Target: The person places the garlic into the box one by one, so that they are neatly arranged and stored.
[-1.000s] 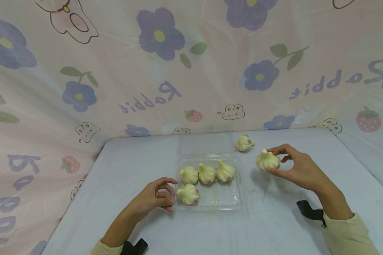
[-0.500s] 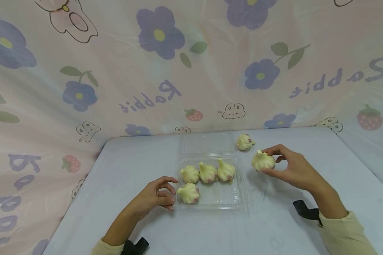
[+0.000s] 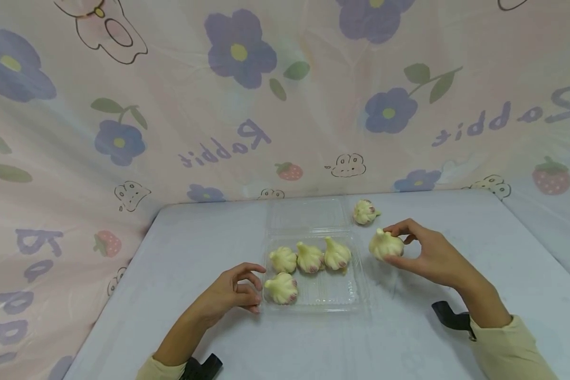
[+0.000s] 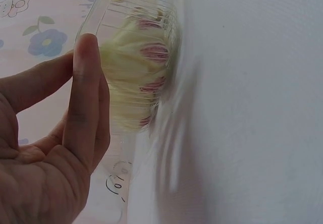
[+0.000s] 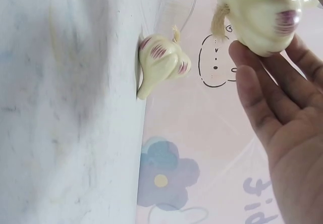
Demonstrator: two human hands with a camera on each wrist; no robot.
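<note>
My right hand point(image 3: 434, 258) pinches a garlic bulb point(image 3: 386, 245) between thumb and fingers, raised over the table just right of a clear plastic clamshell box point(image 3: 320, 293). In the right wrist view this garlic bulb point(image 5: 265, 17) shows purple streaks and a tuft of roots. My left hand point(image 3: 230, 295) stays at the box's left side, fingers lightly bent, fingertips at the rim. Inside the box, three bulbs point(image 3: 310, 257) line the back row, and another bulb point(image 3: 282, 288) sits at front left. Through the ribbed wall, the left wrist view shows a bulb point(image 4: 133, 67) close to the fingers.
Behind the box, its transparent lid point(image 3: 309, 216) lies folded back on the white table point(image 3: 209, 237). One loose garlic bulb point(image 3: 366, 211) rests right of the lid. A printed curtain point(image 3: 171, 105) rises at the table's back edge. Black camera mounts point(image 3: 451, 315) sit at both wrists.
The right hand has moved left with its garlic bulb, nearer to the box's right side. The left hand and the bulbs in the box have stayed in place.
</note>
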